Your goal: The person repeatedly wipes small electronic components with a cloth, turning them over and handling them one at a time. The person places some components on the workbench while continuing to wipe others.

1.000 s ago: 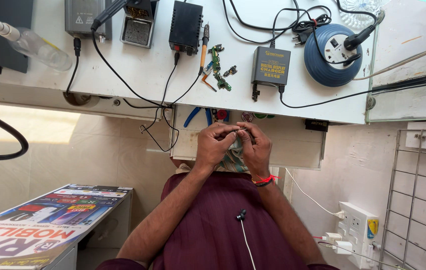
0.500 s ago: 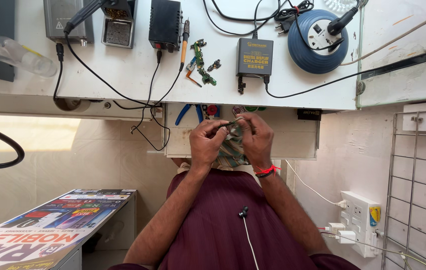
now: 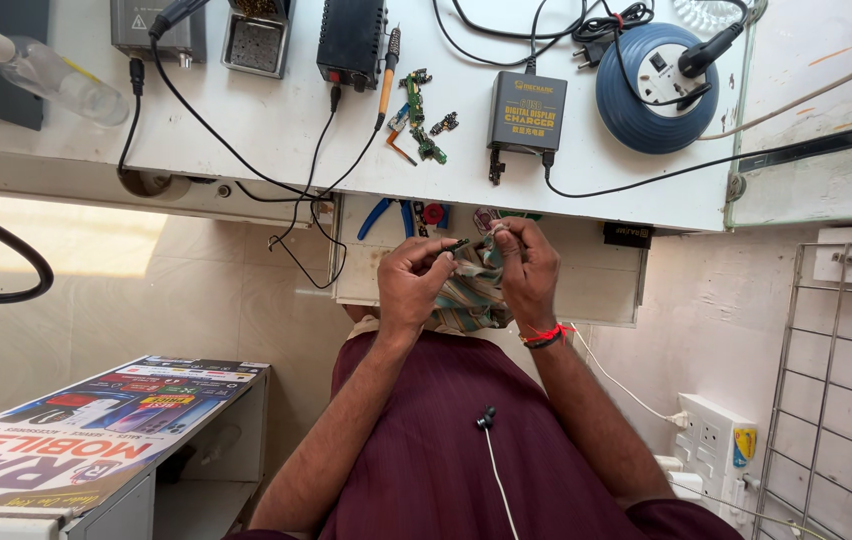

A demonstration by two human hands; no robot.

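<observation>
White workbench (image 3: 246, 130) (cable-strewn); tiled wall (image 3: 196, 290)

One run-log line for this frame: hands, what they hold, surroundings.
left hand: pinches small dark part | right hand: grips striped green cloth | setting: over open drawer below white workbench

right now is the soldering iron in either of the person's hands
No, the soldering iron lies on the white workbench, while the left hand and right hand hold a striped cloth.
</observation>
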